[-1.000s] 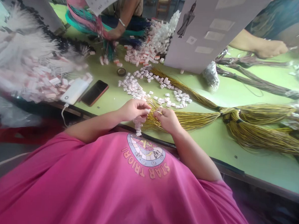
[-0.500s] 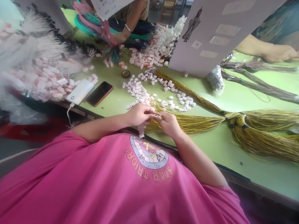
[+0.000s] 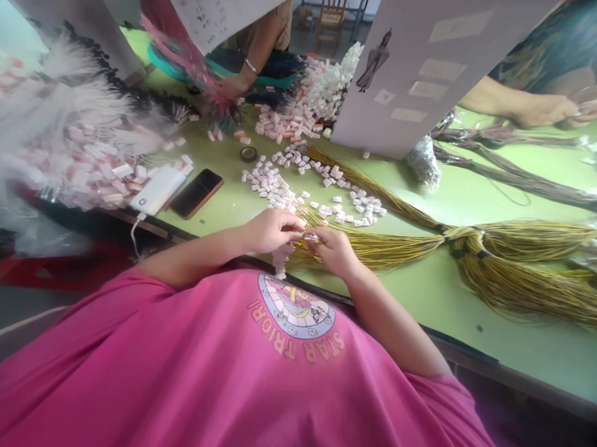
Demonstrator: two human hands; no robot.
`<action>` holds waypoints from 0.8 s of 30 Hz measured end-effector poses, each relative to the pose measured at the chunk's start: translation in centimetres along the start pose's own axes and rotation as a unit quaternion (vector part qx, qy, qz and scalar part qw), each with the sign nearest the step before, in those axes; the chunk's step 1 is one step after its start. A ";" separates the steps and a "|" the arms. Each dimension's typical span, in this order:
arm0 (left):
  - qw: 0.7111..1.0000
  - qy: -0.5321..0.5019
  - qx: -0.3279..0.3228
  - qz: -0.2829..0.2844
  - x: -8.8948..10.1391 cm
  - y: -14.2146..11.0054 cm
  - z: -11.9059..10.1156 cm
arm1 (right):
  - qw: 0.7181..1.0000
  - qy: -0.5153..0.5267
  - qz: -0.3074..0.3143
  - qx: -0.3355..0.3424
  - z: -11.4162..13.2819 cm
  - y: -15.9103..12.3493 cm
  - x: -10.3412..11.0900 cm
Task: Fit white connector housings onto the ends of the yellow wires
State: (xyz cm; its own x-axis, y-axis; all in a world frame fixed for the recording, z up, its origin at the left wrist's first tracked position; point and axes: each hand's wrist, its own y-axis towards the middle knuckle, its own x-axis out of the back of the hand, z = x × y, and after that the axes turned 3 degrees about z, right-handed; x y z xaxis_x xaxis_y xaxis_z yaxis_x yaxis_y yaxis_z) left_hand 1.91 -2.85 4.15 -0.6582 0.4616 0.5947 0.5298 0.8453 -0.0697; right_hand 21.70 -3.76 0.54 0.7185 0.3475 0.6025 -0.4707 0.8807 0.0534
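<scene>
the left hand (image 3: 271,232) and the right hand (image 3: 336,251) meet just above the near edge of the pale green desk (image 3: 435,297). thumb and fingers of both are pinched closed at a small pale piece (image 3: 310,237) between their tips; it is too small and covered to make out further. beneath the hands, a long bundle of thin yellow-and-dark wires (image 3: 392,248) lies along the desk, tied with a dark band to the right. a cluster of white plastic connectors (image 3: 280,259) hangs just below the left hand. beyond the hands, loose white plastic connectors (image 3: 268,180) lie scattered. to the left, a black-screened phone with a brown edge (image 3: 196,193) rests beside a white power bank (image 3: 157,189).
</scene>
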 end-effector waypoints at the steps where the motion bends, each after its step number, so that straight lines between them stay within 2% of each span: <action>1: 0.999 0.043 -0.014 0.009 0.8 0.0 0.1 | 1.000 0.012 -0.012 0.020 0.0 0.1 0.2; 3: 0.993 0.113 -0.022 0.009 2.8 0.3 0.9 | 0.995 0.036 -0.069 0.055 0.1 0.1 0.5; 5: 0.986 0.162 0.017 -0.034 4.8 1.1 3.0 | 0.989 0.054 -0.126 0.059 0.2 0.2 0.8; 6: 0.978 0.187 0.055 -0.068 5.7 1.6 4.4 | 0.987 0.058 -0.140 0.055 0.3 0.2 0.8; 8: 0.942 0.246 0.167 -0.158 7.1 2.7 7.6 | 0.986 0.058 -0.145 0.053 0.2 0.1 0.8; 9: 0.924 0.269 0.203 -0.180 7.6 3.2 9.1 | 0.987 0.054 -0.140 0.054 0.2 0.0 0.7; 12: 0.915 0.291 0.230 -0.162 8.5 4.6 12.6 | 0.991 0.034 -0.128 0.030 -0.2 -0.1 0.6; 14: 0.920 0.295 0.219 -0.139 8.8 5.0 13.6 | 0.993 0.027 -0.114 0.024 -0.4 -0.2 0.6; 17: 0.924 0.298 0.198 -0.132 9.1 4.7 13.1 | 0.993 0.035 -0.107 0.035 -0.1 -0.1 0.7; 20: 0.946 0.238 0.157 -0.156 8.7 3.8 10.6 | 0.997 0.041 -0.067 -0.010 0.5 0.0 0.7; 22: 0.975 0.115 0.120 -0.146 7.6 2.9 8.0 | 0.997 0.037 -0.065 -0.032 0.7 0.1 0.6; 24: 0.991 -0.035 0.098 -0.080 5.8 2.0 5.3 | 0.997 0.041 -0.063 -0.037 0.7 0.2 0.4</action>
State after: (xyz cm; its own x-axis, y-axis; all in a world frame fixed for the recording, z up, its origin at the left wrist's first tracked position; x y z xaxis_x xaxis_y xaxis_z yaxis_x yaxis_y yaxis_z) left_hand -3.68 2.99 3.27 -0.7639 0.3296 0.5548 0.3070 0.9418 -0.1369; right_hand 21.54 -3.68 1.36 0.8097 0.2555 0.5283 -0.3375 0.9392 0.0631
